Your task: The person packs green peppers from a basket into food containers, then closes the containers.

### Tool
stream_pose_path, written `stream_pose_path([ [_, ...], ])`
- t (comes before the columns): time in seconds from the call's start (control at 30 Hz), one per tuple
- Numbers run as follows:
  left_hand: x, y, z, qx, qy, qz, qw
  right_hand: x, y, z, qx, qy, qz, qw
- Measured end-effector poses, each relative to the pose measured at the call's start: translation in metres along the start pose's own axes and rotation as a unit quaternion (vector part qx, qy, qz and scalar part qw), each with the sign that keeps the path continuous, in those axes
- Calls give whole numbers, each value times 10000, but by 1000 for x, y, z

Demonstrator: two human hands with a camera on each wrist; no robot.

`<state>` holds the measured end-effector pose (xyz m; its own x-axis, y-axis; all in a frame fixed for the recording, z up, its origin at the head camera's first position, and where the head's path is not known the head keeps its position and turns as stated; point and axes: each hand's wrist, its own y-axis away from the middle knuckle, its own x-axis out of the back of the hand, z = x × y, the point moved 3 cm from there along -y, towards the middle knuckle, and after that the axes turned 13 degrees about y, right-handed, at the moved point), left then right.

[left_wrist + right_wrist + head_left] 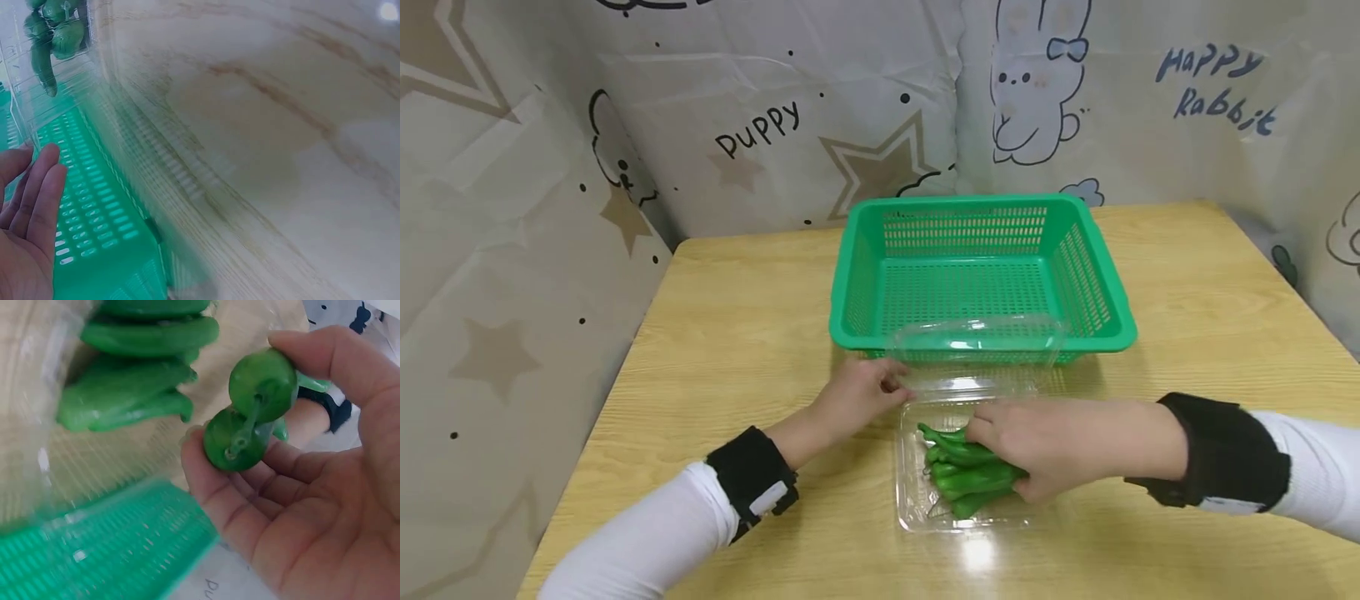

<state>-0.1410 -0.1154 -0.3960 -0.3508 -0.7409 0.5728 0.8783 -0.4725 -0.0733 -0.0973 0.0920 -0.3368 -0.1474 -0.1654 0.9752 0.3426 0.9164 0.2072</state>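
Note:
An open clear plastic clamshell box (912,508) lies on the table, several green peppers (973,479) in its tray. My left hand (859,392) is at the box's left side by the hinge. In the left wrist view its thumb and fingertips pinch the plastic edge. My right hand (1048,437) is over the tray. In the right wrist view it grips two green peppers (262,384) side by side between thumb and fingers, stem ends facing the camera. Other peppers (150,337) lie beside them in the box. The raised lid (977,337) overlaps the basket's front rim.
Directly behind the box stands a green plastic basket (842,312) with slotted walls, nothing seen inside. The wooden table (737,317) extends to both sides. A printed cloth (715,67) hangs behind and at the left.

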Motion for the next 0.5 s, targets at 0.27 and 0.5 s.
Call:
stream_pose_path([
  [0.27,5,-5,5,559,-102,-161,9983,-18,-5,-7,151,411,277,9987],
  [0.5,3,-8,9,609,-191,-209,9977,-33,-4,-10,16,196,-217,9996],
])
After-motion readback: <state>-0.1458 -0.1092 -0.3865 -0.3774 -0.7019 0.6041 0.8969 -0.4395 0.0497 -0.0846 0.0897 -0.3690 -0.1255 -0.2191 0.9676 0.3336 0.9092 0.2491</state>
